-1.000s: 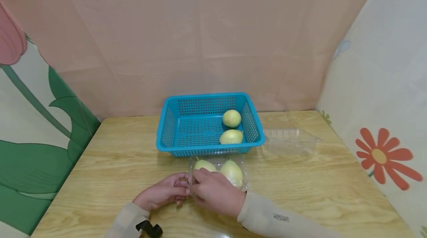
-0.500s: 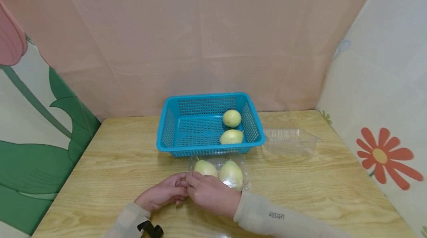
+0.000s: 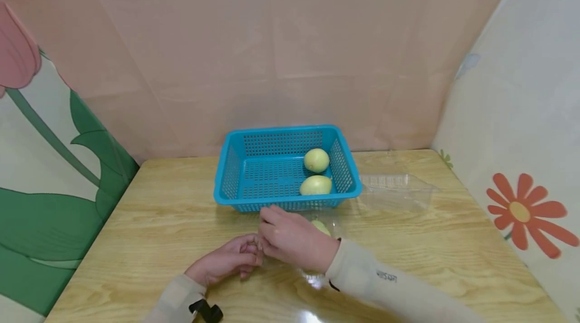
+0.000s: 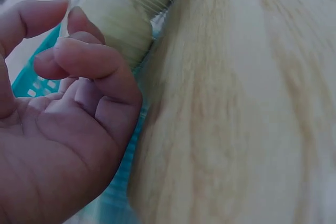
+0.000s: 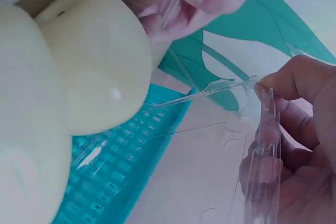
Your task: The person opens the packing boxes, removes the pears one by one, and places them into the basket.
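Note:
A clear plastic box [image 3: 333, 222] holds pale green pears in front of the basket. One pear [image 3: 320, 226] shows past my right hand in the head view; two, including a rounded pear [image 5: 100, 61], fill the left of the right wrist view. My right hand [image 3: 296, 237] pinches a clear plastic edge [image 5: 262, 166] between thumb and fingers, above the box's left side. My left hand [image 3: 226, 261] holds the box's left edge with bent fingers, also seen against the plastic in the left wrist view. My right hand hides much of the box.
A blue basket [image 3: 285, 196] stands just behind the box, with two more pears, a rear pear [image 3: 316, 160] and a front pear [image 3: 315, 185], at its right side. Another clear plastic container [image 3: 396, 192] lies right of the basket on the wooden table [image 3: 172, 202].
My right hand has risen and moved toward the basket from the box's left corner, with clear plastic in its fingers, covering the left pear. My left hand has barely moved.

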The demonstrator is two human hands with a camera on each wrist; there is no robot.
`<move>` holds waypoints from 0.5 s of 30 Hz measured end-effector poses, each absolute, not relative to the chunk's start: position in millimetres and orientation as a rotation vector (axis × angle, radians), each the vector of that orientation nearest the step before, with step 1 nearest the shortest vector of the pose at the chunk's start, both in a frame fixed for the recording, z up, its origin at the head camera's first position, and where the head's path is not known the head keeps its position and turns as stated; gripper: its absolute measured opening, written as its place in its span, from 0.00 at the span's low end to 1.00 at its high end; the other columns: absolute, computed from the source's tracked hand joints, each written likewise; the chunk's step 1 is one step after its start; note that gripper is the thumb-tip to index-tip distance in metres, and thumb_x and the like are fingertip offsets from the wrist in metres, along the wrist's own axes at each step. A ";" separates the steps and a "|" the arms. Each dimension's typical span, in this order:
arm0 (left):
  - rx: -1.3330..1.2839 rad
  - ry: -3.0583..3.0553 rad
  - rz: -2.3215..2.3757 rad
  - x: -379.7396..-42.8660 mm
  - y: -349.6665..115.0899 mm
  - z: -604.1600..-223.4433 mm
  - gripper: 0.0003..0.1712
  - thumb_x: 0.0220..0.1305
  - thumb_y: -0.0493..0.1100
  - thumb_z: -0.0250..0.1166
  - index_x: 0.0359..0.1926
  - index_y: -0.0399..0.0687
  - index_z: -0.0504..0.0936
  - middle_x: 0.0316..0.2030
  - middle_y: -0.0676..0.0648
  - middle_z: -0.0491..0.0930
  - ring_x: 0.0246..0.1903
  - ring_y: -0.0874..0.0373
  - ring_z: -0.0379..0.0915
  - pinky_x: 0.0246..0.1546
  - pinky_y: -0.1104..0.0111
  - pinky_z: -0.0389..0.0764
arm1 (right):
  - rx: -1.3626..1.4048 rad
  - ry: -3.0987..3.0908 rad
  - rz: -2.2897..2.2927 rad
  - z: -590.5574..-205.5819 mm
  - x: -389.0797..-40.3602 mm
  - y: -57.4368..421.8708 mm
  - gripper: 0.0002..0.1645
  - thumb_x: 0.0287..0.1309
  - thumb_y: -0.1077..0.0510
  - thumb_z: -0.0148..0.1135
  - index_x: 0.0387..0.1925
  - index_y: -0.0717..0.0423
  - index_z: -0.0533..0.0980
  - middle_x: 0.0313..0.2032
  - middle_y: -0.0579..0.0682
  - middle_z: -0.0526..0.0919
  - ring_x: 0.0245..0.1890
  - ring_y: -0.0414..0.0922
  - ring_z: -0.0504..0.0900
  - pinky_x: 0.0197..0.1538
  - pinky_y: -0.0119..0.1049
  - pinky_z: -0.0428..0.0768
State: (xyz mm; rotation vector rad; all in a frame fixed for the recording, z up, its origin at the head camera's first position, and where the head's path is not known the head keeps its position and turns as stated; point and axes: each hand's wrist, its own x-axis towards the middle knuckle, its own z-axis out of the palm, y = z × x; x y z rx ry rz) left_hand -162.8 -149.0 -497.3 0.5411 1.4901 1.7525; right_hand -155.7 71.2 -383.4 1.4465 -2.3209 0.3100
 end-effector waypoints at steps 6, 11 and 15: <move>0.507 1.519 1.732 -163.1 -147.9 -494.2 0.11 0.67 0.34 0.58 0.48 0.42 0.67 0.29 0.55 0.74 0.22 0.64 0.65 0.25 0.75 0.70 | 1.423 -2.310 0.271 -384.4 -156.2 71.2 0.09 0.55 0.56 0.71 0.23 0.47 0.80 0.28 0.40 0.70 0.30 0.37 0.68 0.31 0.22 0.69; 0.522 1.523 1.728 -163.6 -148.0 -493.3 0.10 0.67 0.34 0.57 0.46 0.42 0.67 0.28 0.54 0.73 0.23 0.65 0.65 0.25 0.74 0.71 | 1.400 -2.310 0.243 -380.7 -156.9 73.1 0.06 0.57 0.57 0.70 0.25 0.46 0.82 0.29 0.39 0.72 0.31 0.36 0.70 0.32 0.23 0.70; 0.487 1.586 1.706 -165.1 -147.3 -492.9 0.05 0.71 0.38 0.55 0.44 0.42 0.69 0.31 0.52 0.76 0.23 0.64 0.65 0.23 0.75 0.71 | 1.385 -2.294 0.233 -378.4 -157.3 74.7 0.06 0.59 0.57 0.69 0.26 0.46 0.83 0.31 0.39 0.75 0.32 0.36 0.73 0.35 0.24 0.74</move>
